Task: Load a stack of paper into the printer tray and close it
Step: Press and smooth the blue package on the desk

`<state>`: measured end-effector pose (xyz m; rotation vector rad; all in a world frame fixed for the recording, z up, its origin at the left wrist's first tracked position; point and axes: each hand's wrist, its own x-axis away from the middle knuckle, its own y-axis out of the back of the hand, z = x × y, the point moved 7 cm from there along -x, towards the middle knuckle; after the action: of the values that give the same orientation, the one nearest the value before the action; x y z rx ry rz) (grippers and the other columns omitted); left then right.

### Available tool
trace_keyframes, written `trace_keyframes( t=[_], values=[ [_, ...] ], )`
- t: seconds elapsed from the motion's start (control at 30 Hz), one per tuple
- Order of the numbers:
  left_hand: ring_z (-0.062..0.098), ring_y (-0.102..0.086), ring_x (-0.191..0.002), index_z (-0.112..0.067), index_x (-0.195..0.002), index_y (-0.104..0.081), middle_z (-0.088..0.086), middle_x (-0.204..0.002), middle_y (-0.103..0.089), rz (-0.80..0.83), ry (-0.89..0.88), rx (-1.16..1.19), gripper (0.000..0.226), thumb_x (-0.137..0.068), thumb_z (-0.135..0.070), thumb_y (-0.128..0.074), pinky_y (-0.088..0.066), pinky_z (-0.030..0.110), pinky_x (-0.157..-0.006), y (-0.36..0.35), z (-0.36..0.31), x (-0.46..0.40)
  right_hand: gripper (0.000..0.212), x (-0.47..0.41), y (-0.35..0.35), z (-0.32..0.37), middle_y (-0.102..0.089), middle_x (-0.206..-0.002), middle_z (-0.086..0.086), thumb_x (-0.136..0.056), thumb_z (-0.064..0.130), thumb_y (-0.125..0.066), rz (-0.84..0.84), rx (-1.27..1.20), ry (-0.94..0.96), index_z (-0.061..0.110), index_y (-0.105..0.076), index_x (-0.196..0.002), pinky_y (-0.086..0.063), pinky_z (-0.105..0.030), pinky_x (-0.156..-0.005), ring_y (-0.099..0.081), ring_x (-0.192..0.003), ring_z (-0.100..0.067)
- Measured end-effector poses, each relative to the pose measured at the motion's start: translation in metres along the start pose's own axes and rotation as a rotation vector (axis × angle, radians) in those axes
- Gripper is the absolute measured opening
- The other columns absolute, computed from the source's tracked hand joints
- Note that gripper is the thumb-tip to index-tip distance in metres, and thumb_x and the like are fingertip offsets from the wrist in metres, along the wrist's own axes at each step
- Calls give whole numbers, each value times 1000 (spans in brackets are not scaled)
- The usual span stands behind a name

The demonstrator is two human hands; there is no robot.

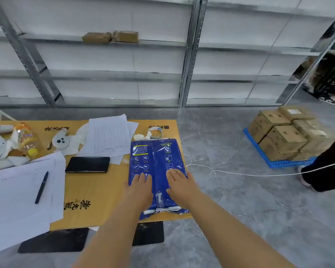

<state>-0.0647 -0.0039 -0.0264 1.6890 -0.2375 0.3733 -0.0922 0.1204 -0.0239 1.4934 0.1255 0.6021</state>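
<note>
While both my left hand (140,187) and right hand (179,183) lie flat, fingers open, on the blue paper ream (157,161), its long axis runs twelve-to-six along the table's (97,188) three o'clock edge.

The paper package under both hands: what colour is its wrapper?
Blue, with white icons and a yellow label strip, seen in the head view on the paper package.
</note>
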Motion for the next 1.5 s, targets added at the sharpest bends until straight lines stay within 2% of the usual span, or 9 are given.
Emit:
trace_keyframes(
  t=[0.23,0.37,0.53,0.8,1.13,1.37,1.5],
  values=[
    [24,-1,-149,-19,-152,-6,3,-162,-3,90,-99,-91,69,-97,-19,-49,-15,53,-118,-35,-2,-27,55,-22,-35,8,-32,-152,-8,-98,22,-46,46,35,12,11,-23,-146,-17,-49,-118,-26,-143,-25],
    [22,3,-149,-21,-152,-3,1,-162,4,102,-145,-127,73,-96,-16,-49,-13,52,-119,-49,-2,-35,41,-30,-44,13,-47,-138,-12,-96,20,-49,37,68,-2,10,-40,-134,-31,-46,-111,-40,-130,-30],
    [22,4,-149,-23,-152,-4,-1,-162,2,124,-152,-153,70,-97,-15,-46,-13,51,-119,-61,3,-37,37,-36,-53,15,-49,-133,-13,-94,19,-53,78,71,-39,10,-47,-129,-35,-47,-106,-43,-126,-31],
    [21,5,-149,-24,-152,-4,-3,-162,4,118,-152,-120,69,-97,-14,-44,-13,51,-119,-72,4,-42,33,-47,-53,17,-51,-129,-13,-95,14,-50,48,23,-88,12,-47,-128,-39,-46,-102,-47,-121,-30],
    [22,4,-149,-27,-152,-2,-3,-162,3,109,-150,-86,70,-98,-18,-45,-13,51,-119,-74,5,-44,28,-55,-57,20,-56,-124,-13,-97,19,-46,52,-79,-154,11,-49,-124,-42,-46,-99,-53,-115,-31],
    [21,4,-149,-28,-152,-3,-4,-162,2,93,-153,-79,69,-98,-20,-46,-13,51,-119,-78,6,-45,32,-53,-56,25,-54,-125,-13,-96,18,-50,78,-11,-78,9,-50,-126,-42,-46,-99,-52,-116,-31],
    [21,5,-149,-28,-152,-3,-4,-162,2,90,-152,-76,69,-98,-22,-46,-13,51,-119,-79,7,-45,28,-37,-56,29,-59,-121,-14,-97,20,-49,106,-86,7,8,-48,-122,-48,-42,-93,-59,-107,-30]
  ],
)
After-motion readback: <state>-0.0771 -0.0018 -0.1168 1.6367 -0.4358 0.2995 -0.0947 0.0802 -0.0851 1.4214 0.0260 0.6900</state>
